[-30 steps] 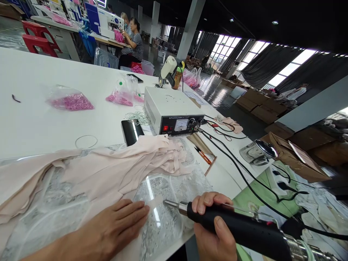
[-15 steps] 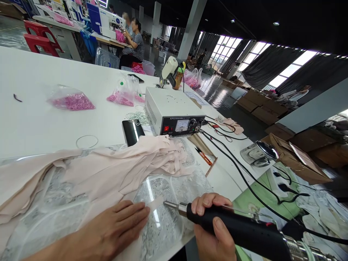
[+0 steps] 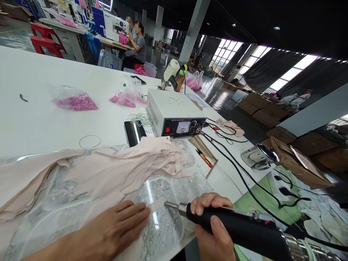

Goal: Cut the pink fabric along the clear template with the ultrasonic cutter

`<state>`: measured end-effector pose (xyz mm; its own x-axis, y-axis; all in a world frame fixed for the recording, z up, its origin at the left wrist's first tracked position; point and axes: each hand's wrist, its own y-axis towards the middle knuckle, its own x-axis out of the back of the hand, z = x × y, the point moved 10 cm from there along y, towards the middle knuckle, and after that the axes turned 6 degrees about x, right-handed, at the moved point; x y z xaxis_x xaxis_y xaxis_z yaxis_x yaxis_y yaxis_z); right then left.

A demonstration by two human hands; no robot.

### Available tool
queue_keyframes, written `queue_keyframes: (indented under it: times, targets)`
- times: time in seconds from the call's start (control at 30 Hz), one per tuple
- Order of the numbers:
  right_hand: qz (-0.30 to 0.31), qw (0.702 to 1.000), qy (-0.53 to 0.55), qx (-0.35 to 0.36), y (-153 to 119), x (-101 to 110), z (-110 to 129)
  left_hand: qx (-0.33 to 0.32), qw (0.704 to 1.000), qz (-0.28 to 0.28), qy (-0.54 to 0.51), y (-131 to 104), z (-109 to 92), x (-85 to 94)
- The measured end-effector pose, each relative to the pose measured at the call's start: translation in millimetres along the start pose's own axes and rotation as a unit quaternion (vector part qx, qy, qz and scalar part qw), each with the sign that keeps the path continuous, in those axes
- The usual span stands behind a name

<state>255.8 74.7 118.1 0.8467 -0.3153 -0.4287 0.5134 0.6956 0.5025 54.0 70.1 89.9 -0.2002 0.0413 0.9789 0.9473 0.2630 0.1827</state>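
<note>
Slight view shift only; hand poses near-unchanged. My left fingers (image 3: 136,218) lie flat, close together, at the pale fabric strip (image 3: 157,203) on the bench (image 3: 40,127). My right fingers (image 3: 208,200) wrap the black tool (image 3: 244,228), tip beside strip; contact unclear.

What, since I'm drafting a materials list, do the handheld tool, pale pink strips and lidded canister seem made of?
Handheld tool: black grip with a soft sheen, perhaps plastic; bright silvery tip, likely metal.
Pale pink strips: probably thin, matte fabric, given their soft folds.
Lidded canister: mirror-like lid suggests polished metal; shiny body could be glass or metal.
</note>
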Motion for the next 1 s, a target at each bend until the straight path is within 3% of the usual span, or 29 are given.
queue_keyframes:
  times: [0.13,0.4,0.7,1.0]
  targets:
    - [-0.025,1.000,0.001,0.002,0.7,2.0,-2.3,0.007,0.999,0.002,-0.036,-0.9,1.2,-1.8]
    - [-0.017,1.000,0.018,-0.005,1.8,-1.4,-9.7,0.027,0.998,-0.004,-0.064,-3.9,3.6,-8.6]
    - [0.022,1.000,-0.009,0.002,5.5,-10.1,-5.8,0.016,0.999,-0.026,-0.033,-0.9,0.1,2.3]
    - [0.022,1.000,0.006,-0.010,-0.6,-20.4,-4.2,0.016,0.999,-0.040,-0.013,-0.9,-2.1,2.7]
